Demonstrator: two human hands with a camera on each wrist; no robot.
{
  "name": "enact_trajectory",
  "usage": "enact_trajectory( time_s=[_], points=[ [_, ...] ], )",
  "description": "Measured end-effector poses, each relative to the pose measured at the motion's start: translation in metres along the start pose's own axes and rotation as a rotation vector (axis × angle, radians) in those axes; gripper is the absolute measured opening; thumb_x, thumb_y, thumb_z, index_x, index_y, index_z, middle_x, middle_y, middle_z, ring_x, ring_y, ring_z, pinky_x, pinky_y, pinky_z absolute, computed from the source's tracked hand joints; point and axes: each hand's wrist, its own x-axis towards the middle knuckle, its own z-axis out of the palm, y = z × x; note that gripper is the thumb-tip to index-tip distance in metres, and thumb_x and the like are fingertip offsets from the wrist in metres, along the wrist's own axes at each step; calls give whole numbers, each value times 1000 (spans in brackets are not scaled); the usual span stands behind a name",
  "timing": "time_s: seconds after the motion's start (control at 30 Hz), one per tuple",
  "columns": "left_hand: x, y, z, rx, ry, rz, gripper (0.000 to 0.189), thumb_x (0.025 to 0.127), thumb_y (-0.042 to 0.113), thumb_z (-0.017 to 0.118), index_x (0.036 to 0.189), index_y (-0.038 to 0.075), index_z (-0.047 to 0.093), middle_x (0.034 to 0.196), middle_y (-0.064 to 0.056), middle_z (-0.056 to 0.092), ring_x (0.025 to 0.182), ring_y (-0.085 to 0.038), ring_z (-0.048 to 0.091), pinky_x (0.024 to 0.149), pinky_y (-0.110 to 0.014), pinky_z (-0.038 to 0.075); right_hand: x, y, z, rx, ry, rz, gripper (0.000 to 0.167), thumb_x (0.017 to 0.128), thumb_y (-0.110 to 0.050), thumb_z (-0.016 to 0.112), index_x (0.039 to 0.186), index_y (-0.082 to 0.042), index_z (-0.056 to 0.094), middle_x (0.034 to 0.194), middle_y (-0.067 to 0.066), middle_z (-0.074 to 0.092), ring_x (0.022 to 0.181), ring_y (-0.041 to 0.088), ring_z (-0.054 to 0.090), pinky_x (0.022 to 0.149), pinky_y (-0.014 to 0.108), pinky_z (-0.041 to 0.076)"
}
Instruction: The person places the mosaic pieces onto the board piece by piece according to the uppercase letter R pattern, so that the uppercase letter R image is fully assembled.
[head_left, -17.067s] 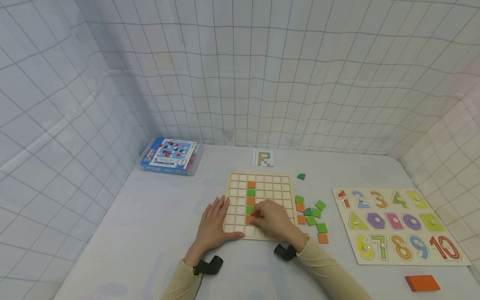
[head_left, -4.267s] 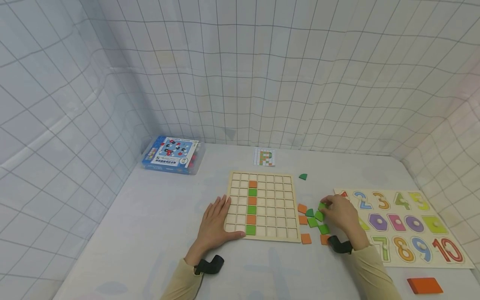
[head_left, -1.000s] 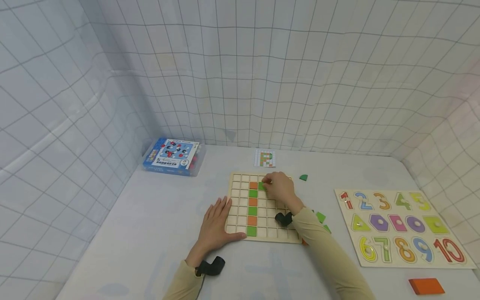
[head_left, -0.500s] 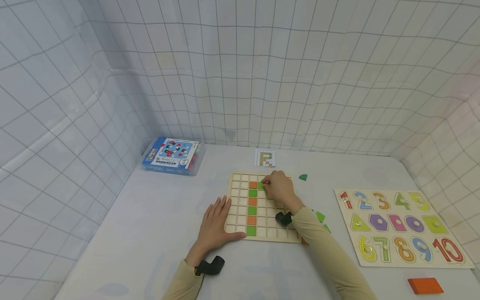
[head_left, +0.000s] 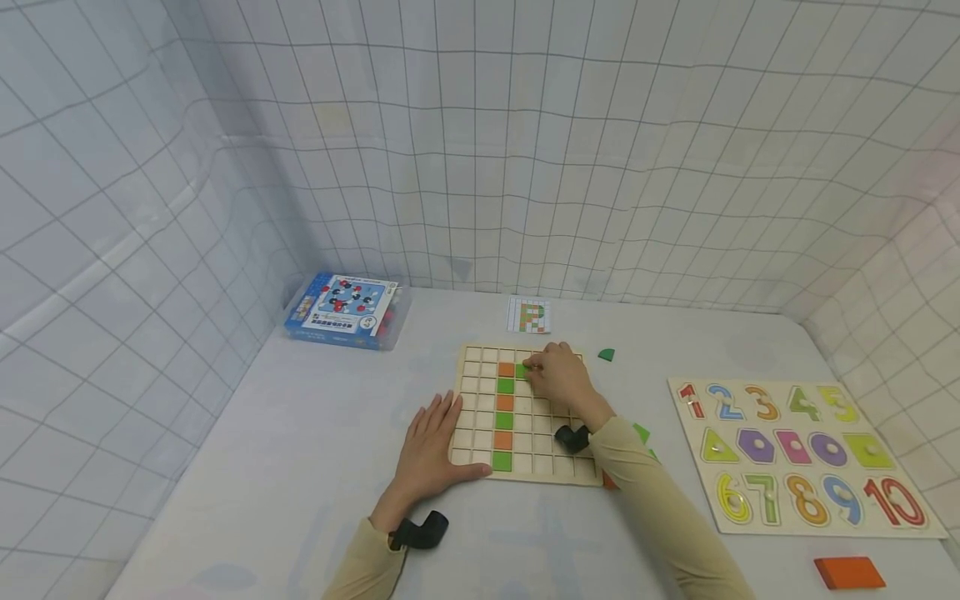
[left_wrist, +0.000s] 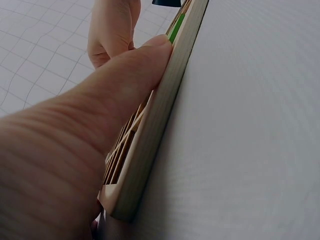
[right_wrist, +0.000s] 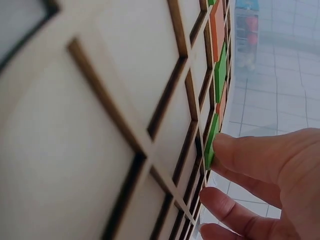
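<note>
A wooden grid board (head_left: 472, 417) lies on the table, with a column of alternating orange and green square tiles in it. My left hand (head_left: 429, 454) rests at its front left corner with fingers spread, the thumb lying on the front rim. My right hand (head_left: 561, 375) reaches over the upper part of the board. Its thumb and fingertips pinch a green square tile (right_wrist: 212, 142) at the cell right of the top orange tile (head_left: 507, 369). In the right wrist view the other fingers hang loosely beside the grid. My right forearm hides most of the loose tiles.
Behind the board lies a small pattern card (head_left: 528, 316). A dark green quarter-circle tile (head_left: 607, 355) is right of the board. A number-and-shape peg puzzle (head_left: 806, 450) and an orange block (head_left: 850, 572) lie at the right, a blue boxed set (head_left: 345, 310) at back left.
A green tile has joined the column's bottom since the earliest frame. My right hand has since brought another green tile from the loose pile to the upper board. My left hand stays put.
</note>
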Motion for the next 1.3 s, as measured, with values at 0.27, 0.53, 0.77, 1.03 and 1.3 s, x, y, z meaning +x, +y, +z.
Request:
enact_trajectory(
  time_s=[0.27, 0.53, 0.77, 1.03, 1.3],
  points=[
    [0, 0, 1, 7, -2, -3, 109, 68, 62, 72, 148, 2, 28, 154, -15, 23, 142, -30, 11, 112, -48, 8, -4, 3, 0, -50, -26, -44, 28, 94, -22, 61, 119, -11, 68, 104, 13, 57, 87, 25, 45, 68, 36, 43],
    [-1, 0, 2, -6, -1, 1, 109, 69, 62, 72, 148, 2, 29, 153, -15, 23, 142, -31, 11, 112, -49, 9, -12, 6, -3, 22, -33, -75, 35, 94, -21, 60, 126, -6, 62, 108, 15, 57, 92, 29, 45, 75, 40, 41],
    [0, 0, 2, -1, 1, -3, 109, 69, 63, 72, 148, 2, 29, 154, -15, 23, 142, -30, 11, 112, -49, 9, -18, 13, -4, 117, 8, -57, 48, 92, -25, 64, 135, -5, 52, 120, 18, 54, 103, 32, 45, 82, 44, 42],
    [0, -1, 3, -1, 4, 1, 109, 69, 63, 72, 148, 2, 29, 154, -15, 23, 142, -30, 11, 112, -49, 9, -29, 23, -10, 207, 109, -47, 57, 92, -25, 64, 140, -2, 44, 128, 22, 49, 114, 36, 47, 92, 49, 43],
    [1, 0, 1, -4, 15, 10, 109, 68, 61, 73, 148, 2, 29, 153, -15, 23, 142, -30, 12, 112, -49, 9, -47, 36, -21, 269, 137, -9, 53, 93, -28, 63, 138, -5, 48, 132, 19, 48, 119, 36, 47, 95, 51, 41]
  ],
)
